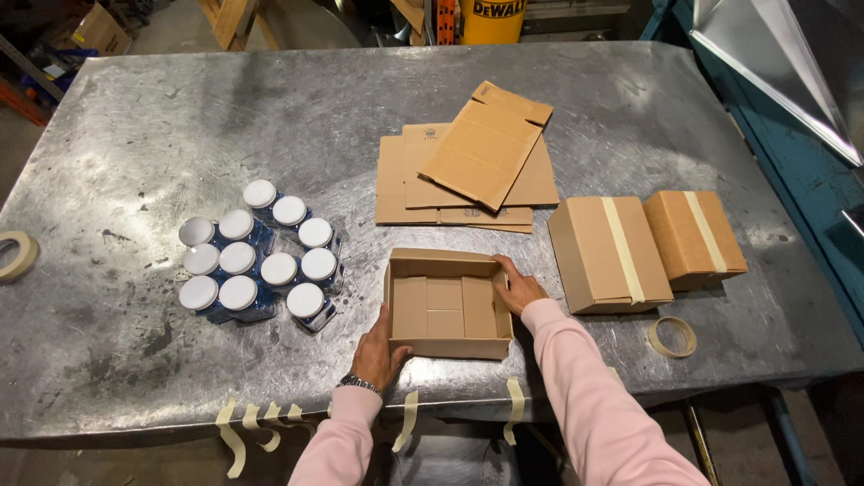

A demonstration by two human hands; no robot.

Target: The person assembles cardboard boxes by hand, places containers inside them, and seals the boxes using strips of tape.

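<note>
An open cardboard box (pixel 448 304) sits at the lower centre of the frame on a metal table (pixel 162 126), near the table's front edge. Its top flaps are folded out of the way and the bottom flaps are visible inside.

The left hand (pixel 376 353) is at the box's lower left corner. The thumb lies against the front wall and the fingers wrap the left side wall, gripping the corner. The right hand (pixel 517 290) is at the right side wall of the box, on its upper half. The fingers are pressed together and curl over the rim, with the fingertips inside the box. The box lies directly between the two hands, and both hands touch it. Both arms wear pink sleeves; a wristwatch (pixel 361 384) is on the left wrist.

To the left of the box, near but apart from it, stands a cluster of jars with white lids (pixel 258 256). Above the box, in the centre of the frame, lies a stack of flattened cardboard blanks (pixel 468 171). To the right stand two closed boxes sealed with tape (pixel 648 247), side by side. A tape roll (pixel 672 337) lies in front of them, and another tape roll (pixel 16 255) lies at the left edge of the frame. Cut tape strips (pixel 261 421) hang from the table's front edge.
</note>
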